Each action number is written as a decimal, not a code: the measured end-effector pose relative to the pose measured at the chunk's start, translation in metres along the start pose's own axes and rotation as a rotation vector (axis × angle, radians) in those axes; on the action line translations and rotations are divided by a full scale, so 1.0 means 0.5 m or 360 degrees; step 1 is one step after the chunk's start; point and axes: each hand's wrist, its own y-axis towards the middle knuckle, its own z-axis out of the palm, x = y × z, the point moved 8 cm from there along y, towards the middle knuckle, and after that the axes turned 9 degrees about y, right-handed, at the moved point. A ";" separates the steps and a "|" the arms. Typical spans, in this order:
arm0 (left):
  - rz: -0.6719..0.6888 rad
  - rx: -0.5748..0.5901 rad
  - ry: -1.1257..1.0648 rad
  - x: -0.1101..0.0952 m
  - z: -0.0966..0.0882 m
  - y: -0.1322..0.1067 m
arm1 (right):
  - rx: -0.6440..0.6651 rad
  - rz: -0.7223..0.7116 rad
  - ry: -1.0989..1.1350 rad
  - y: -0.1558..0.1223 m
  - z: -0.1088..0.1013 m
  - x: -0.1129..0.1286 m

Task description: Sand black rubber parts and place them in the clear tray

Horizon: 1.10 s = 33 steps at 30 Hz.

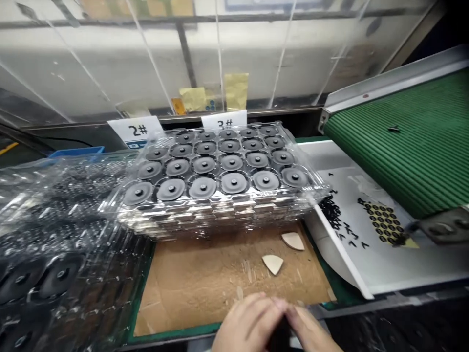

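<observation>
My left hand (244, 323) and my right hand (310, 331) come together at the bottom edge, fingertips meeting just in front of a cardboard sheet (198, 278). Both have their fingers curled and pressed together. Something dark shows in the gap below them, but I cannot make out what they hold. Beyond my hands, two pale rounded-triangle pads (273, 264) lie on the cardboard. Behind these stands a stack of clear plastic trays (220, 215). Its top tray carries rows of dark grey round discs (234, 183), each with a small black centre peg.
More clear trays (73, 215) crowd the left side, some holding black discs. A white tray (388, 274) at right has small black parts (331, 212) and a yellow sticker sheet (384, 222). Behind it runs a green conveyor belt (410, 132). Paper signs (137, 129) stand at the back.
</observation>
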 end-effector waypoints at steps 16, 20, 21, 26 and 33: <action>-0.1469 -0.0831 -0.2529 0.094 0.031 -0.074 | -0.0423 -0.0024 -0.0657 0.092 -0.023 -0.160; -0.1519 -0.0861 -0.2582 0.091 0.034 -0.062 | -0.0520 -0.0042 -0.0652 0.082 -0.017 -0.153; -0.1527 -0.0871 -0.2583 0.089 0.032 -0.059 | -0.0534 -0.0063 -0.0644 0.078 -0.012 -0.150; -0.1496 -0.0894 -0.2543 0.076 0.020 -0.056 | -0.0477 -0.0196 -0.0536 0.085 0.003 -0.117; -0.1336 -0.0869 -0.2386 0.060 0.008 -0.044 | -0.0546 -0.0336 -0.0209 0.100 -0.038 0.110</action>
